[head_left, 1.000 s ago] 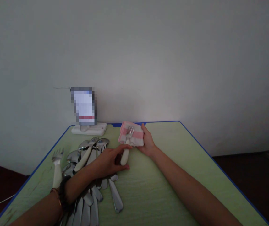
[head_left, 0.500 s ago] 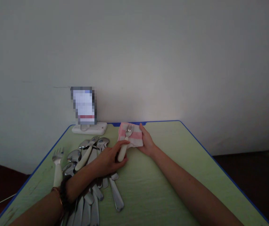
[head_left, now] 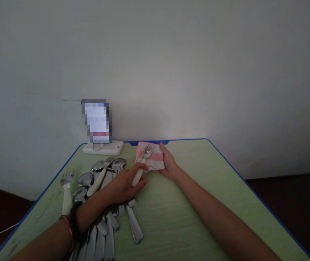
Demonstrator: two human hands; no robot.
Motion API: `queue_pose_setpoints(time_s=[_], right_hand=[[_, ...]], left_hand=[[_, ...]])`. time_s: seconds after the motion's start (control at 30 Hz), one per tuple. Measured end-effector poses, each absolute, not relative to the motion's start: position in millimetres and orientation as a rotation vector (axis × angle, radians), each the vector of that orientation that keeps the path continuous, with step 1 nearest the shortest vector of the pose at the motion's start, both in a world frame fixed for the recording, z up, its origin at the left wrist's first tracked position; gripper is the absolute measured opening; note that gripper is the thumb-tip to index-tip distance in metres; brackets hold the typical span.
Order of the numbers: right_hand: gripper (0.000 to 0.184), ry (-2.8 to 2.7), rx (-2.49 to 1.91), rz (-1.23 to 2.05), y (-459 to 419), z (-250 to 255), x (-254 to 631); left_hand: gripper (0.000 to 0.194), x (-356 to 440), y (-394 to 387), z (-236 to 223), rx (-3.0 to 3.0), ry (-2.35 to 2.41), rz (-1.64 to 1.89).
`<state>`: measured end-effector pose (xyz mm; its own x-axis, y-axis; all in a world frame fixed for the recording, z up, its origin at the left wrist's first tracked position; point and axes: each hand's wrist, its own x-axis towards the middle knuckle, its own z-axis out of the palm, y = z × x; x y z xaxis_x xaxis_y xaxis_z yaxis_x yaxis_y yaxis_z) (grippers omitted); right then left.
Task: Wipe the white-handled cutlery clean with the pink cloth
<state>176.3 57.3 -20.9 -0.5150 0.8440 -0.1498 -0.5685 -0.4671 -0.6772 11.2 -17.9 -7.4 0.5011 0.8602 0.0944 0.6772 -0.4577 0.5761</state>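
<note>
Between the thumb and fingers of my left hand (head_left: 128, 183) is a fork (head_left: 138, 176) with a cream handle, its metal tines pointing away from me. Those tines lie over a folded pink and white cloth (head_left: 155, 164). My right hand (head_left: 169, 163) is closed on the cloth's right side, thumb up at its far corner. Under and around my left forearm spreads a pile of spoons (head_left: 86, 179) and other metal cutlery. Another cream-handled fork (head_left: 97, 183) rests on that pile, and one more fork (head_left: 67, 195) lies left of it, partly hidden by my wrist.
A phone (head_left: 97, 121) with a blurred screen stands in a white holder (head_left: 103, 148) at the table's far left. Behind the green, blue-edged table (head_left: 193, 217) rises a plain wall (head_left: 171, 72). Dark floor shows on both sides.
The fork in my left hand has turned slightly, its handle end shifting a little to the left. My right hand and the cloth have barely moved.
</note>
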Motion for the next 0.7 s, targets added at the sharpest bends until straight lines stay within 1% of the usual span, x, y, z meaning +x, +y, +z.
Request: queue_pose_setpoints(time_s=[0.17,0.33,0.5,0.7], right_hand=[[0.053,-0.737,-0.595,2.087,57.3,-21.7,176.6],[0.051,-0.725,-0.642,2.06,56.0,-18.9,174.6],[0.051,-0.718,-0.649,2.058,54.6,-16.8,174.4],[0.051,-0.72,-0.682,2.068,55.3,-20.5,175.9]], left_hand=[[0.033,10.6,-17.3,-10.4,2.277,1.229,0.511],[0.023,11.8,-17.6,-10.5,2.298,1.204,0.536],[0.024,10.7,-18.6,-6.5,2.278,1.186,0.524],[0.026,8.1,-18.8,-5.1,2.261,1.101,0.59]])
